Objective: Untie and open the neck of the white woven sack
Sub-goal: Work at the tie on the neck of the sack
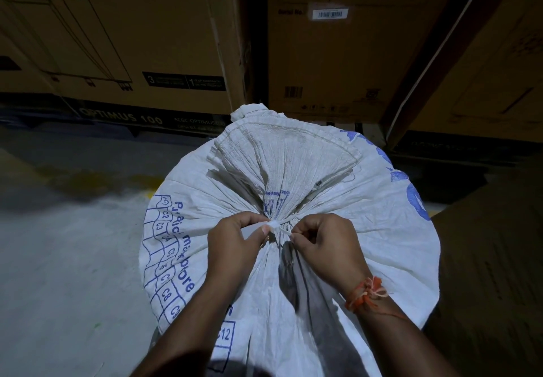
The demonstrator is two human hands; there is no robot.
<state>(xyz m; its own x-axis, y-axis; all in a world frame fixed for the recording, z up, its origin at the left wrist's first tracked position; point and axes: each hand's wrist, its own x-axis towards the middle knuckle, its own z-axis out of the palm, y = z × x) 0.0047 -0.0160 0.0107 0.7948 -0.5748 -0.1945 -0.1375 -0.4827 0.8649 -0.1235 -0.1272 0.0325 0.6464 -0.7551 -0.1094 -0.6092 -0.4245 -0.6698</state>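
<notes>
Full white woven sack (293, 200) with blue print stands on the grey concrete floor (58, 259) before brown cardboard cartons (132, 39). Left hand (235, 241) and right hand (326, 241) pinch the white tie strip (276, 227) at the gathered neck — fingers closed tight. Readable: "C2", "C3", "C8", "12"; carton reads "OPTIMUS 100", "Serial No."

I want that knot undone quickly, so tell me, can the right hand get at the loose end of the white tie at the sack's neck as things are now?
Probably yes. The right hand is already pinching the tie at the sack neck, opposite the left hand. Nothing lies between fingers and tie.
</notes>
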